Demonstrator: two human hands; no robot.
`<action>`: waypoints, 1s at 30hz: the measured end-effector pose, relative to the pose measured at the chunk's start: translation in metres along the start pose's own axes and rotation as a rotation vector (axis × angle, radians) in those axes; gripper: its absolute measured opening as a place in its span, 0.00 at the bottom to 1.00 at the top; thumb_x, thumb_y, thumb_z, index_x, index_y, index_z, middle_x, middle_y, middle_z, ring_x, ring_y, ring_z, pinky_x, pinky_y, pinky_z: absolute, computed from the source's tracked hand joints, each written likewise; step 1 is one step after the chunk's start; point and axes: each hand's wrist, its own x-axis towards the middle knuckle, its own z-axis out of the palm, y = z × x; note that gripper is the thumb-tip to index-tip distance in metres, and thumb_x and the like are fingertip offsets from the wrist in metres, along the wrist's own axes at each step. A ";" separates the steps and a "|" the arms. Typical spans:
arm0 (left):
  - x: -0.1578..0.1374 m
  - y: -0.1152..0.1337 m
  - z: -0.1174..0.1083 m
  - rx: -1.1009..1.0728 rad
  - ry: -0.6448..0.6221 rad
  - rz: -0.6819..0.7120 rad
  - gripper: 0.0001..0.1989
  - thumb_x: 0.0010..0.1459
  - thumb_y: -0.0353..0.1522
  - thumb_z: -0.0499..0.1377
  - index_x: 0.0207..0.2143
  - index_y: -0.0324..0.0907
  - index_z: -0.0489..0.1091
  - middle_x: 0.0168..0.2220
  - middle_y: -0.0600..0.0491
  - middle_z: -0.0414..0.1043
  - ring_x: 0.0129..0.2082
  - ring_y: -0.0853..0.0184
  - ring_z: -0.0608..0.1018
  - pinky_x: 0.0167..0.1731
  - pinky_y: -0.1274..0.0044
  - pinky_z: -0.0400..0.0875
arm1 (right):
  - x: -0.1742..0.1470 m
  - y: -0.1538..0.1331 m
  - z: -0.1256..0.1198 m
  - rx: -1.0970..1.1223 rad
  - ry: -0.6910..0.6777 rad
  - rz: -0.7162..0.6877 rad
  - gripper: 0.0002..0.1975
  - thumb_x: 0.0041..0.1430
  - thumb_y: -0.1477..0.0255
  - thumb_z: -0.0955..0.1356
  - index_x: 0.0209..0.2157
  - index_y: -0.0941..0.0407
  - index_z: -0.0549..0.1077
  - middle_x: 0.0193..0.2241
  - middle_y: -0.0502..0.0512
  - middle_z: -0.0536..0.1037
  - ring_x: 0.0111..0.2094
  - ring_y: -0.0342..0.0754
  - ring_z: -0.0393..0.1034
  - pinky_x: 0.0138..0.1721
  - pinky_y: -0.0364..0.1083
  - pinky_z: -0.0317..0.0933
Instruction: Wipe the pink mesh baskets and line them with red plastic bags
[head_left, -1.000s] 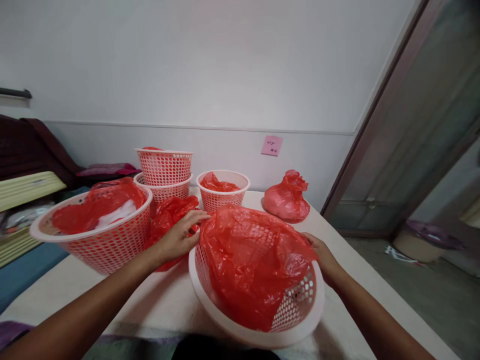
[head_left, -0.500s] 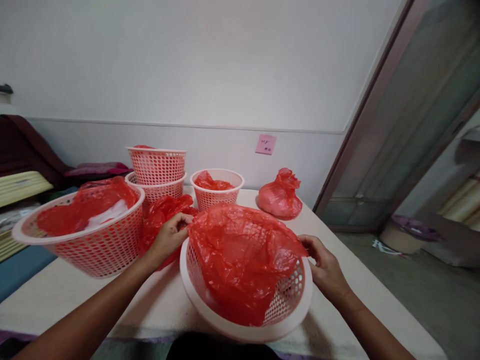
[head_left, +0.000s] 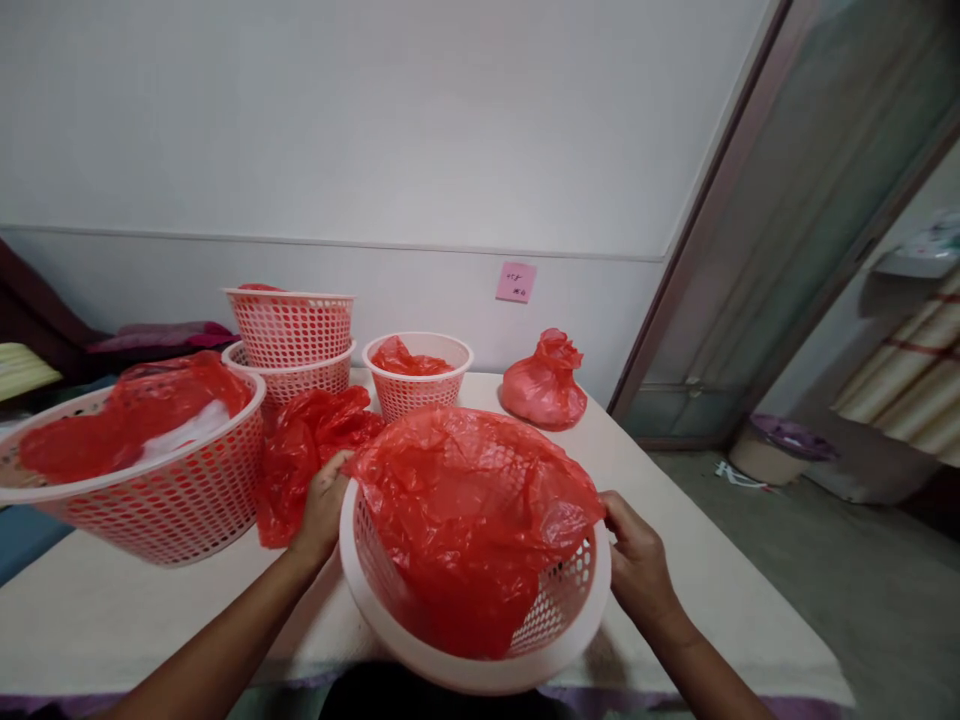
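Observation:
A pink perforated plastic basket (head_left: 487, 676) stands in front of me at the near edge of the table. Inside it, a thin red plastic bag (head_left: 469, 530) is spread and drawn over the far rim. My left hand (head_left: 324, 508) pinches the bag's edge at the basket's left side. Over on the right, my right hand (head_left: 637, 555) has its fingers closed on the bag's other edge beside the rim. Another crumpled red plastic bag (head_left: 289, 465) lies just beyond my left hand.
A larger basket (head_left: 180, 515) with red plastic and something white sits at left. Behind it are two stacked baskets (head_left: 292, 330). A smaller basket (head_left: 420, 395) and a tied red bag (head_left: 544, 385) stand toward the wall, below a pink note (head_left: 516, 282).
My left hand has moved down from the far left of the bag to the basket's left rim. The bag's left edge now lies over that rim. The view has shifted slightly right.

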 end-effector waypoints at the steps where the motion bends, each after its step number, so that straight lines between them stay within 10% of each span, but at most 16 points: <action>1: -0.004 -0.002 -0.001 0.005 -0.022 -0.007 0.11 0.51 0.40 0.60 0.29 0.42 0.69 0.24 0.59 0.71 0.23 0.71 0.71 0.26 0.79 0.67 | -0.003 -0.001 0.001 -0.007 -0.015 0.003 0.04 0.59 0.74 0.62 0.31 0.53 0.68 0.29 0.50 0.69 0.31 0.45 0.65 0.32 0.43 0.60; 10: -0.028 -0.004 -0.024 0.272 -0.300 0.056 0.11 0.51 0.39 0.62 0.30 0.41 0.74 0.34 0.50 0.76 0.35 0.60 0.75 0.38 0.71 0.71 | -0.013 -0.007 -0.026 -0.156 0.103 0.081 0.04 0.61 0.69 0.63 0.35 0.54 0.69 0.31 0.51 0.72 0.32 0.47 0.69 0.34 0.45 0.63; 13: -0.029 0.011 -0.036 0.398 -0.208 0.113 0.09 0.55 0.38 0.59 0.32 0.42 0.72 0.33 0.52 0.72 0.36 0.61 0.73 0.42 0.70 0.67 | -0.004 -0.027 -0.039 -0.249 0.178 -0.038 0.05 0.62 0.71 0.63 0.39 0.53 0.69 0.36 0.54 0.72 0.35 0.48 0.69 0.35 0.46 0.64; 17: -0.034 0.053 -0.034 0.662 -0.064 0.442 0.07 0.61 0.34 0.54 0.39 0.44 0.68 0.41 0.52 0.69 0.45 0.62 0.71 0.49 0.70 0.63 | 0.017 -0.066 -0.043 -0.326 -0.060 -0.304 0.12 0.61 0.74 0.63 0.47 0.53 0.68 0.44 0.58 0.71 0.46 0.52 0.66 0.46 0.52 0.63; 21: -0.038 0.102 -0.004 0.911 -0.451 0.721 0.08 0.62 0.31 0.52 0.44 0.43 0.66 0.43 0.50 0.70 0.47 0.64 0.70 0.49 0.71 0.64 | 0.037 -0.091 -0.038 -0.434 -0.386 -0.328 0.13 0.59 0.73 0.65 0.47 0.53 0.68 0.46 0.58 0.70 0.49 0.54 0.63 0.49 0.55 0.59; 25: -0.032 0.121 0.020 1.162 -0.755 0.603 0.10 0.62 0.34 0.52 0.42 0.41 0.69 0.40 0.48 0.72 0.42 0.60 0.73 0.44 0.67 0.67 | 0.045 -0.098 -0.035 -0.512 -0.555 -0.229 0.08 0.57 0.76 0.64 0.39 0.53 0.69 0.36 0.55 0.72 0.40 0.52 0.65 0.43 0.54 0.58; 30: -0.024 0.118 0.022 1.336 -0.849 0.481 0.13 0.59 0.37 0.53 0.39 0.39 0.72 0.39 0.44 0.74 0.41 0.55 0.75 0.43 0.63 0.68 | 0.040 -0.090 -0.040 -0.466 -0.579 -0.185 0.07 0.59 0.78 0.61 0.29 0.54 0.66 0.29 0.52 0.69 0.33 0.48 0.63 0.38 0.50 0.57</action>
